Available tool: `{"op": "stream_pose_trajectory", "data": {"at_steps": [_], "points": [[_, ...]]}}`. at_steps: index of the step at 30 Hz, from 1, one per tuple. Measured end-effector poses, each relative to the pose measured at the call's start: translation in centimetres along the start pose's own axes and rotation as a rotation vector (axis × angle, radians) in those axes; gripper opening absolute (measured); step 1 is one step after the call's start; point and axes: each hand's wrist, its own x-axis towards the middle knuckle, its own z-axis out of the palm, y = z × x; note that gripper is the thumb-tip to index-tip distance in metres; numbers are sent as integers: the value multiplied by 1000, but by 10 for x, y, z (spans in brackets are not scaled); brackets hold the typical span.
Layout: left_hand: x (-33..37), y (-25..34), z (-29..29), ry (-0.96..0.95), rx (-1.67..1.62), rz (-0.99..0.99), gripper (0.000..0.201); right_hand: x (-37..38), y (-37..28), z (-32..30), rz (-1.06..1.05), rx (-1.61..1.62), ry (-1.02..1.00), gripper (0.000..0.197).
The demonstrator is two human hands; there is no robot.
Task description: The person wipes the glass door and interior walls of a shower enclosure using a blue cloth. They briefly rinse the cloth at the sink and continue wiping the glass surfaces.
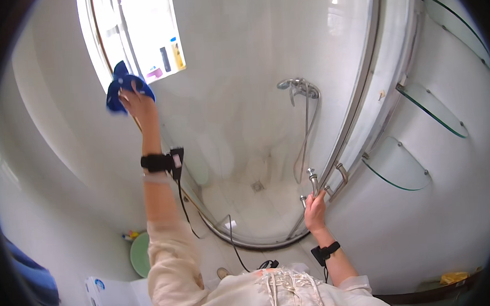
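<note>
My left hand (pixel 138 103) reaches up at the far left with a bunched blue cloth (pixel 116 99) under its fingers. The cloth is against the upper left side of the glass shower enclosure, just below the bright window (pixel 149 25); its lower edge is slightly blurred. Lower on the right, my right hand (pixel 315 213) is closed around a metal door handle (pixel 314 185) on the enclosure. A second curved handle (pixel 342 174) stands just right of it. Each wrist wears a black strap with a small device and a cable.
A hand shower (pixel 298 89) with a hose hangs on the far wall. Several bottles (pixel 174 54) stand on the sill. Glass corner shelves (pixel 434 110) jut from the right wall. On the left are a green basin (pixel 140 255) and a white appliance (pixel 114 301). The enclosure's curved rail (pixel 261 245) crosses the floor.
</note>
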Motion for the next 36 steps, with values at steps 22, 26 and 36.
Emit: {"op": "stream_pose_trajectory", "data": {"at_steps": [22, 26, 36], "points": [[77, 298, 64, 133, -27, 795, 41, 1, -3, -10, 4, -64, 9, 22], [62, 312, 76, 281, 143, 728, 46, -2, -8, -5, -34, -75, -1, 22], [-45, 339, 55, -457, -198, 1423, 43, 1, 65, 20, -140, -203, -87, 22]]}}
